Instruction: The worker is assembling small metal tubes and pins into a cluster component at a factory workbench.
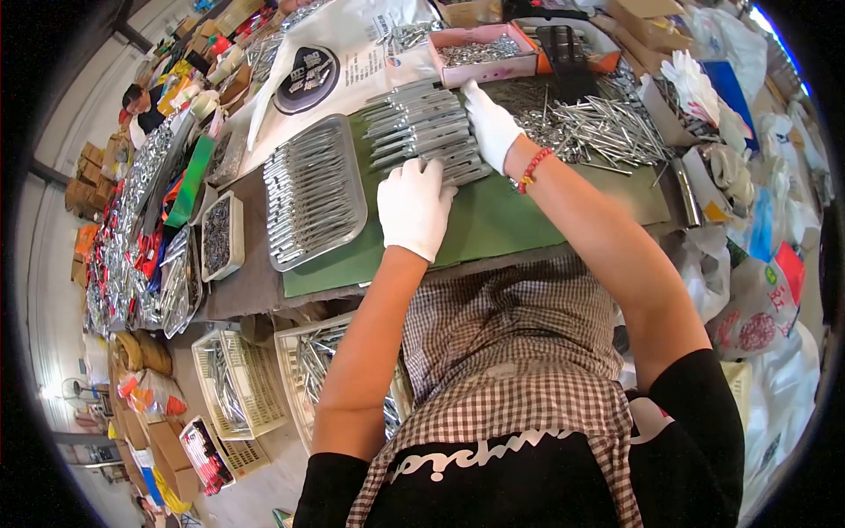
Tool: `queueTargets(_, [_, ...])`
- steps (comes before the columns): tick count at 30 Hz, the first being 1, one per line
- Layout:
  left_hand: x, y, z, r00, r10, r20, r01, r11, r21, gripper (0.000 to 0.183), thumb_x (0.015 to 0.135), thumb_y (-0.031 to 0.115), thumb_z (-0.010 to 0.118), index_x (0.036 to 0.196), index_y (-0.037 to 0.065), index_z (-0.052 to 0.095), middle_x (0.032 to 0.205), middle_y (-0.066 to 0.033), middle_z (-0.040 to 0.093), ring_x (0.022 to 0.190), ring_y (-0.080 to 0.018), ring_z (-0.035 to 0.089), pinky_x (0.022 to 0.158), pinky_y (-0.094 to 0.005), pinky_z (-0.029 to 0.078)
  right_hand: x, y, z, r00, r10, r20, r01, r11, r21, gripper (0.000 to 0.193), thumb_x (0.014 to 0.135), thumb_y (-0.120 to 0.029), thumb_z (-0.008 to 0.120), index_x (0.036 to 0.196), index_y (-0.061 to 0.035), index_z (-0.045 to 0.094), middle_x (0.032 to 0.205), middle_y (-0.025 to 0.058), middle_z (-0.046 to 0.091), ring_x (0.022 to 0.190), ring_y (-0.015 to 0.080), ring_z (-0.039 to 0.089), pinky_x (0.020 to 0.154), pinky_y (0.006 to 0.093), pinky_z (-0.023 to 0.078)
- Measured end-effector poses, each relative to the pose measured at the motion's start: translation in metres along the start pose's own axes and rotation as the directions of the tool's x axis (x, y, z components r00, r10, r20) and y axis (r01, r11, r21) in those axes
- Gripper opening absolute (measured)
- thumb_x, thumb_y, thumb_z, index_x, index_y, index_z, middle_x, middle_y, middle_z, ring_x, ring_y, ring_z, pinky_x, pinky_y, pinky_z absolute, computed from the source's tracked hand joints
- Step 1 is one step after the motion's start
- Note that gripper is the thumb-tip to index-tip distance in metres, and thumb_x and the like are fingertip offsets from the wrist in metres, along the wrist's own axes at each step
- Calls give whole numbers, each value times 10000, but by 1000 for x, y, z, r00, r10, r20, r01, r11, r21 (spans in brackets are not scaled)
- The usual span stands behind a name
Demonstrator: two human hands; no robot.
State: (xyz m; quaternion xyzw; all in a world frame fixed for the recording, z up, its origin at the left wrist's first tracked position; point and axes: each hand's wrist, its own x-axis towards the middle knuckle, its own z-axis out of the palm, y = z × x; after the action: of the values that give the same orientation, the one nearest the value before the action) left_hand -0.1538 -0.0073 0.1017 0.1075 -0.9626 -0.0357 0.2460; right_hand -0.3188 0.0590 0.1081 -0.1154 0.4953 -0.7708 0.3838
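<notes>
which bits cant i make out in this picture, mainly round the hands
- Left hand, head view: its own back hides the palm, so its grip on the metal parts is unclear.
- Right hand, head view: its back likewise hides the palm.
- Crate, head view: the left forearm covers some contents.
- Pink box, head view: its pieces are too small to tell apart.

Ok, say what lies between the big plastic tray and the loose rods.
In the head view: a row of metal pieces on the green mat, the left hand and the right hand.
</notes>
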Motion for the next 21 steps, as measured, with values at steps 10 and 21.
queueTargets(10, [-5,36,1,975,153,-161,-154,988,7,272,710,172,710,950,53,660,949,-148,634,828,-337,607,747,-430,484,-149,-61,-112,834,-543,-100,466,789,-401,433,966,-324,488,1254,-4,537,1219,98,592,1088,193,570,934,325,451])
queueTargets(21, [-101,202,44,611,791,-31,-632,464,-621,226,790,2,631,1014,22,647,1005,-133,627,925,-308,595,822,-381,467,-673,56,-356,-64,-447,-892,-253,872,-419,266,921,-218,521,1077,-46,651,1008,87,673,895,162,629,798,307,493])
